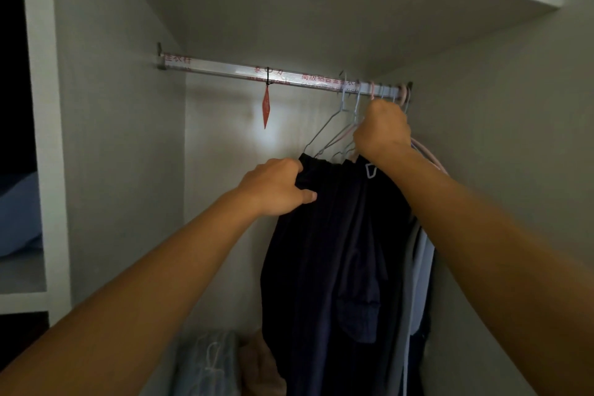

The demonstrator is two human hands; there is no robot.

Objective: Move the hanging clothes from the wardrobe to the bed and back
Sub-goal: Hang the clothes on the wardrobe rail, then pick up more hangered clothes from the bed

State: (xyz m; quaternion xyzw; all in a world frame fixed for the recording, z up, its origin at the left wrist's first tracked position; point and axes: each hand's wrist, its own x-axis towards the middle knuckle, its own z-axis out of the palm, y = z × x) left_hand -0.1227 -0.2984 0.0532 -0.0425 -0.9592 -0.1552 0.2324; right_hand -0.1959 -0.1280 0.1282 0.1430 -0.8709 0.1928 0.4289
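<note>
Dark navy hanging clothes (334, 251) w/ wire hangers (337, 125) on the silver wardrobe rail (225, 71), far right. Left hand (276, 186) pinches fabric; right hand (382, 128) grips hanger necks. Which leg of the task: can't tell.

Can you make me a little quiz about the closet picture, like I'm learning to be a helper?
1. True or false: the left hand grips the dark garment near its top edge.
2. What is the right hand closed around?
A. the red tag
B. the hangers, just under the rail
C. the shelf above
3. Fill in: the red tag hangs from the ____.

Key
1. True.
2. B: the hand bunches the hangers below the rail.
3. Rail. The tag is tied on to the left of the clothes and touches none of them.
</note>
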